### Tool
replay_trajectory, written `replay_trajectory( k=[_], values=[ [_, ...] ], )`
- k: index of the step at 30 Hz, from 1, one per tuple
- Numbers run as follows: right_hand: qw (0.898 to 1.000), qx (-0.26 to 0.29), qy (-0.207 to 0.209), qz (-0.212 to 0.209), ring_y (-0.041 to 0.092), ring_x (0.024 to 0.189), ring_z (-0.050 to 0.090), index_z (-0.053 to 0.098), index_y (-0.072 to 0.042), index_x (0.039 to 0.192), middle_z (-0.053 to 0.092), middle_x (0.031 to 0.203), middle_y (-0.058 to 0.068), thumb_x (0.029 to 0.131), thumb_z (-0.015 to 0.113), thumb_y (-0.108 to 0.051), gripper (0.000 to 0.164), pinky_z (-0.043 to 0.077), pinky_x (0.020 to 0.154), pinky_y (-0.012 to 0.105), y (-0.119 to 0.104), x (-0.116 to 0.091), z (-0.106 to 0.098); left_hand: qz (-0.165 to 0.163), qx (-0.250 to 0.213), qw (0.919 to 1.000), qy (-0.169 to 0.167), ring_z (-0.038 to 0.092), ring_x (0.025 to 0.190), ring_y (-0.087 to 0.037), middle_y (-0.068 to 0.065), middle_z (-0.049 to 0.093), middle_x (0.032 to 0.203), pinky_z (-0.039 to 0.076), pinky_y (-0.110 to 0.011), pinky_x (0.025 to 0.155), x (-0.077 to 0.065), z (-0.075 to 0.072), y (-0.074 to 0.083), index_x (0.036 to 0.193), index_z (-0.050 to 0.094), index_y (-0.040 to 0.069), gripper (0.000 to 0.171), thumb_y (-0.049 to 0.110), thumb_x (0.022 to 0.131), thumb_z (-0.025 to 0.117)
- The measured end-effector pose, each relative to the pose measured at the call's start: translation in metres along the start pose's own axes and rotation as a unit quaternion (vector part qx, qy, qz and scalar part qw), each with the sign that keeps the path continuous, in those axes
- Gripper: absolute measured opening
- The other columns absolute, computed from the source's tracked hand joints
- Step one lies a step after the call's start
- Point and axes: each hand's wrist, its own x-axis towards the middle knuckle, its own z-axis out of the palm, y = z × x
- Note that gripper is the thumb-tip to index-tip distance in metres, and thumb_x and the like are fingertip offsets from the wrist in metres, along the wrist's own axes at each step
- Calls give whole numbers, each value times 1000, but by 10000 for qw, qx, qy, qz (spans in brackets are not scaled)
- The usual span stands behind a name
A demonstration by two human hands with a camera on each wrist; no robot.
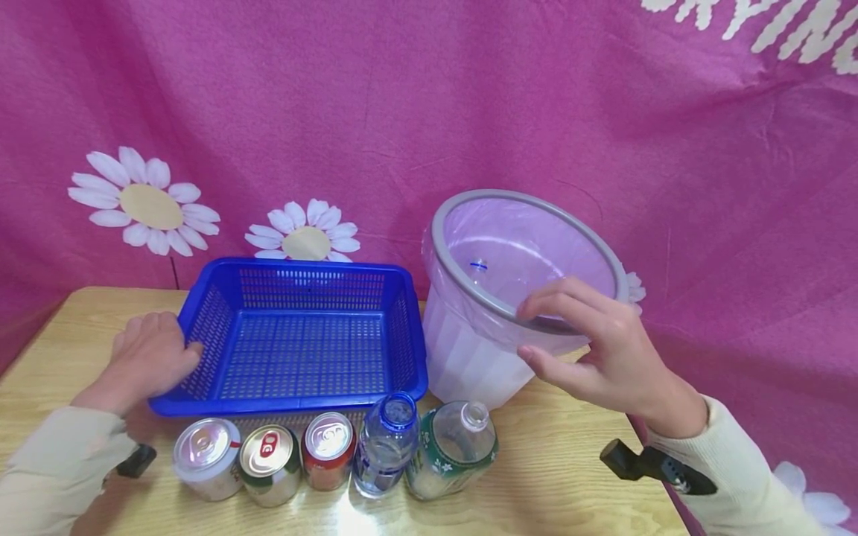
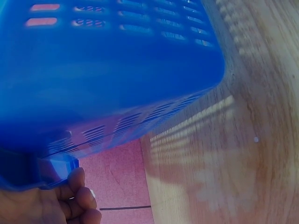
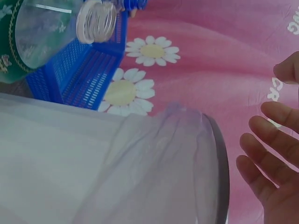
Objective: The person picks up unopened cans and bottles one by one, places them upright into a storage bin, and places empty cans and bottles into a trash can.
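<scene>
My left hand (image 1: 150, 353) grips the left rim of a blue plastic basket (image 1: 311, 406); in the left wrist view its fingertips (image 2: 84, 198) curl round the rim. My right hand (image 1: 596, 346) is held over the near right rim of a white trash bin (image 1: 469, 365) with a grey ring and a thin liner. The fingers are spread, nothing between them; in the right wrist view they stand apart from the ring (image 3: 222, 172). Inside the bin, a clear bottle neck with a blue band (image 1: 478, 268) shows.
Before the basket stand a white can (image 1: 208, 458), a green-and-gold can (image 1: 270, 465), a red can (image 1: 328, 450), a clear bottle with a blue neck (image 1: 385, 447) and a green-labelled bottle (image 1: 452, 450). A pink cloth (image 1: 375, 112) with daisies hangs behind the wooden table (image 1: 563, 461).
</scene>
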Motion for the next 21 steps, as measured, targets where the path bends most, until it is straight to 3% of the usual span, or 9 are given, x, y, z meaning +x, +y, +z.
replay_trajectory(
  k=[8,21],
  values=[
    [9991,256,9,-344,12,98,65,72,0,102,71,98,10,98,67,-33,34,48,99,14,-8,-2,6,34,-31,10000,15,39,92,-44,-26,44,95,31,-42,71,0,1,-1,105,46,-16,46,29,98,51],
    [9978,328,-233,-532,10,92,65,72,-2,102,71,98,5,98,67,-31,29,51,90,17,-18,-5,9,26,-5,10000,45,40,90,-43,-25,45,92,30,-40,69,0,1,-1,103,46,-15,45,29,97,51]
  ],
)
